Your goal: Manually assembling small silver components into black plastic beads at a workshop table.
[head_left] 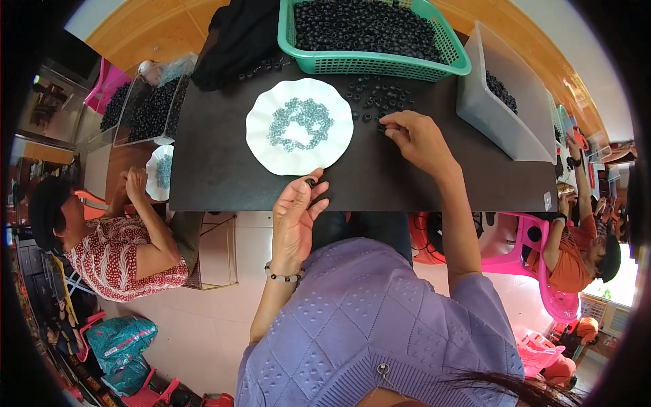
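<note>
My left hand is at the table's near edge, just below a white scalloped plate. Its thumb and fingers close on a small black round part. On the plate lie many tiny clear greyish pieces. Over the table to the right, my right hand has thumb and forefinger pinched together. A black part shows at those fingertips, partly hidden by them. Loose black round parts are scattered just beyond, between the plate and my right hand.
A green basket full of black parts stands at the back. At right is a translucent bin with more; black cloth lies back left. A person works at left beside a clear box; another sits at right.
</note>
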`<state>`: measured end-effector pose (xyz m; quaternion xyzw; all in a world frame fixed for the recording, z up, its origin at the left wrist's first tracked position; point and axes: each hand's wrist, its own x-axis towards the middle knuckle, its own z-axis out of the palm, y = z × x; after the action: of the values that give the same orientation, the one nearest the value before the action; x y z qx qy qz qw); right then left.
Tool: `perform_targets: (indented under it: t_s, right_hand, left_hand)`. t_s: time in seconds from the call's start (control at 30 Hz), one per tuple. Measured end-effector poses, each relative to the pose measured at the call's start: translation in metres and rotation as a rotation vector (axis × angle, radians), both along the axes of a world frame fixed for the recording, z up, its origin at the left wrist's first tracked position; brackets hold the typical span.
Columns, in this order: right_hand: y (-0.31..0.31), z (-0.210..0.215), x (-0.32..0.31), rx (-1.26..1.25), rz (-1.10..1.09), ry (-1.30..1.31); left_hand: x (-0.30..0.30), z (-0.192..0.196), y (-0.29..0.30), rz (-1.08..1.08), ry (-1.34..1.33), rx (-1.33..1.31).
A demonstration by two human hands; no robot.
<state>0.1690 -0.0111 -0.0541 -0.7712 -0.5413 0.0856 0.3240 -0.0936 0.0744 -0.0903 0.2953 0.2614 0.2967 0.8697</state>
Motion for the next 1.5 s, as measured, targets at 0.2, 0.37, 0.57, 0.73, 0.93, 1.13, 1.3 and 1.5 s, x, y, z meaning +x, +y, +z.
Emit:
perform_targets:
  t_s: [0.2, 0.37, 0.57, 0.73, 0.93, 1.13, 1.3, 1.5]
  right_hand:
    - [0.006, 0.001, 0.0, -0.004, 0.025, -0.064]
    - [0.007, -0.002, 0.008, 0.032, -0.014, -0.206]
    - [0.008, 0.002, 0.006, 0.028, -0.05, -0.235]
    - [0.018, 0.0, 0.005, -0.008, -0.072, -0.239]
    - [0.029, 0.0, -0.002, -0.143, -0.111, -0.333]
    - [0.033, 0.002, -0.005, -0.063, -0.075, -0.294]
    - [0.039, 0.0, -0.014, 0.183, 0.134, -0.209]
    - [0.048, 0.01, -0.035, 0.207, 0.324, -0.2]
  left_hand:
    - [-0.007, -0.004, -0.003, -0.048, 0.001, -0.044]
    - [-0.007, -0.002, -0.008, -0.119, 0.003, -0.05]
    - [-0.009, 0.0, -0.011, -0.144, 0.047, -0.026]
    - [-0.008, 0.001, -0.012, -0.149, 0.063, -0.011]
    - [-0.009, 0.002, -0.014, -0.137, 0.07, -0.012]
    - [-0.011, 0.001, -0.013, -0.135, 0.06, -0.034]
    - [-0.011, 0.0, -0.014, -0.136, 0.067, -0.042]
    - [-0.015, -0.01, -0.009, -0.118, -0.036, -0.198]
